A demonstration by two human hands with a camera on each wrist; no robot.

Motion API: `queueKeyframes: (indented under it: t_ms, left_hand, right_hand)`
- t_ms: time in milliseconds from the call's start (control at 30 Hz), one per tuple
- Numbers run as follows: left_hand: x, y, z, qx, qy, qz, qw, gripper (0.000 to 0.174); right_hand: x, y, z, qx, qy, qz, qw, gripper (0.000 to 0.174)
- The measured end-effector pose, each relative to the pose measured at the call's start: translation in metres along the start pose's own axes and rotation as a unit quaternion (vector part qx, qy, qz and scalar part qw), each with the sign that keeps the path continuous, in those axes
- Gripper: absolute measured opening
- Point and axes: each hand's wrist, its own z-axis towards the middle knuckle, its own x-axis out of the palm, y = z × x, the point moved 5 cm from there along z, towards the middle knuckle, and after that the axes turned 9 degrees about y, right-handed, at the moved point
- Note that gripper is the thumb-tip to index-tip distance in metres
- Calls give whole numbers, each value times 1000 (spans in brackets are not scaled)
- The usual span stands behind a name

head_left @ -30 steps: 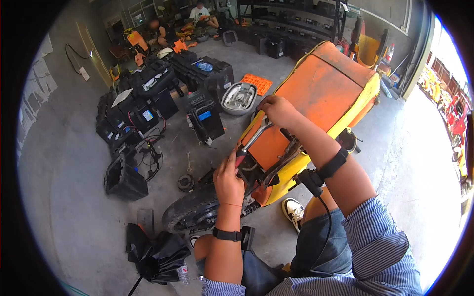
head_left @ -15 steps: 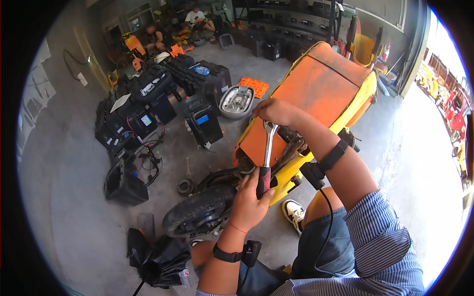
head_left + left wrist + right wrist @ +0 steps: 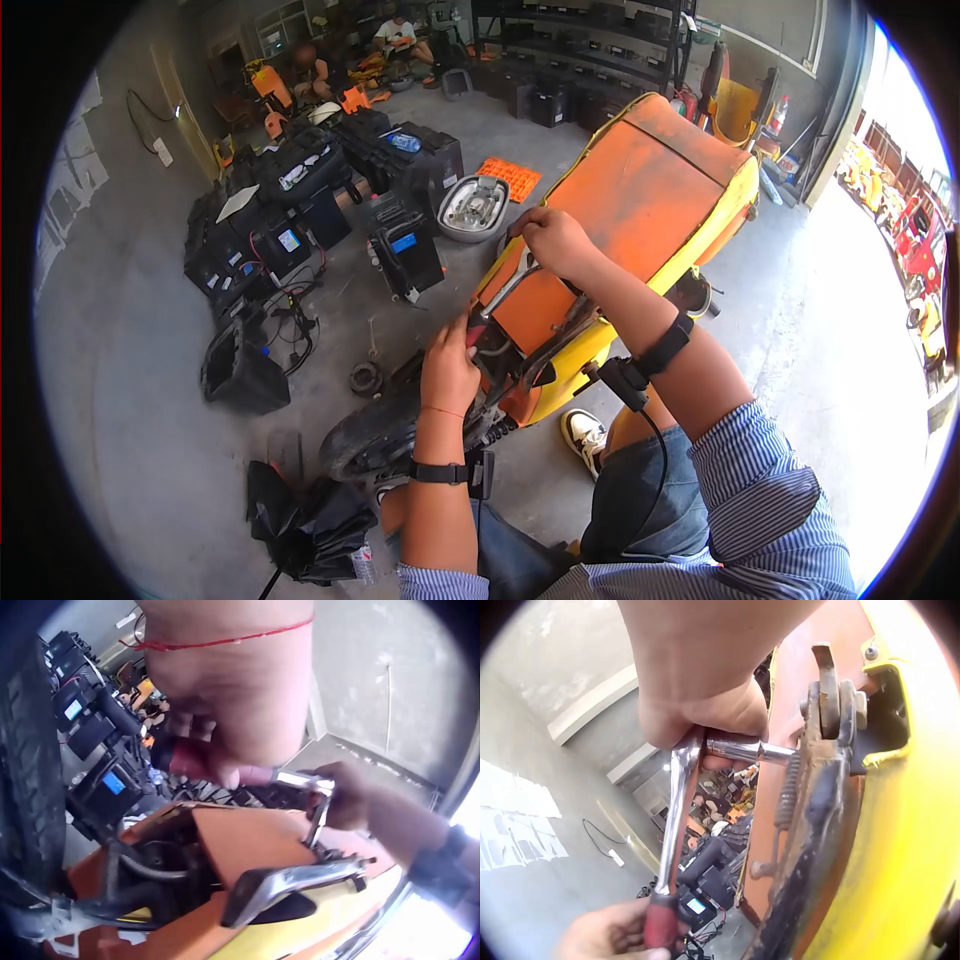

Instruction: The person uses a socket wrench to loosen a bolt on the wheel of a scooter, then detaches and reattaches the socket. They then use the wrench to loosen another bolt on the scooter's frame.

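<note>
A chrome ratchet wrench (image 3: pixel 508 285) with a red and black handle (image 3: pixel 199 759) spans both hands beside the orange and yellow vehicle body (image 3: pixel 640 200). My left hand (image 3: pixel 449 372) grips the handle, fingers curled round it in the left wrist view. At the ratchet's head, my right hand (image 3: pixel 562 243) curls round the head and socket. In the right wrist view the chrome socket (image 3: pixel 739 748) and its shaft point toward a rusty metal bracket (image 3: pixel 829 742) with a spring (image 3: pixel 788 791). Whether the shaft's tip is seated on a fastener is hidden.
A black tire (image 3: pixel 375 432) lies below my left hand. Black battery cases (image 3: pixel 405 245), a grey tray (image 3: pixel 474 207) and an orange grid (image 3: pixel 510 178) are on the floor beyond. A black plastic bag (image 3: pixel 315 525) lies at lower left. People sit at the back.
The ratchet handle first swung right and toward me, then back left and away, with my left hand on it. My right hand has stayed at the ratchet's head.
</note>
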Motion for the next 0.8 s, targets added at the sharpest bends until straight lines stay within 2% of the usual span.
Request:
queueKeyframes:
  t_ms: [33,100,167,200,233,333,400,500,567,633,667,733,800]
  left_hand:
    - [-9,-10,-7,0,-1,0,1000,53]
    - [-9,-29,-24,15,72,-22,997,54]
    - [-5,-46,-43,29,80,-100,991,56]
    - [0,-52,-47,50,48,-107,992,55]
    - [4,-44,-46,45,51,-105,992,55]
    - [1,-21,-30,-1,22,-99,995,52]
    - [-4,-11,-25,13,-25,-99,995,49]
    - [8,15,-6,22,-83,-82,993,48]
    - [6,20,3,17,-117,-90,989,48]
    - [1,6,2,31,-110,24,993,47]
    - [-2,1,-4,29,-113,22,993,47]
    - [-11,-24,-20,-31,28,-2,999,47]
    - [-6,-39,-41,2,-2,-47,999,48]
  right_hand:
    - [-2,1,1,-1,0,-1,1000,28]
    - [-5,3,9,18,54,9,998,26]
    - [-7,3,11,9,82,7,997,25]
    - [-4,1,11,8,110,5,994,25]
    - [0,-2,9,10,114,9,993,25]
    - [3,-5,4,-16,89,-13,996,26]
    - [1,-4,0,-31,-13,51,998,25]
    - [2,-5,-6,-26,-62,41,997,26]
    - [3,-5,-3,-19,-60,46,997,26]
    - [1,-7,-2,-1,-58,53,997,26]
    - [0,-7,1,4,-50,41,998,26]
    - [-2,-6,7,11,-35,30,999,26]
    - [0,-9,17,21,48,58,997,25]
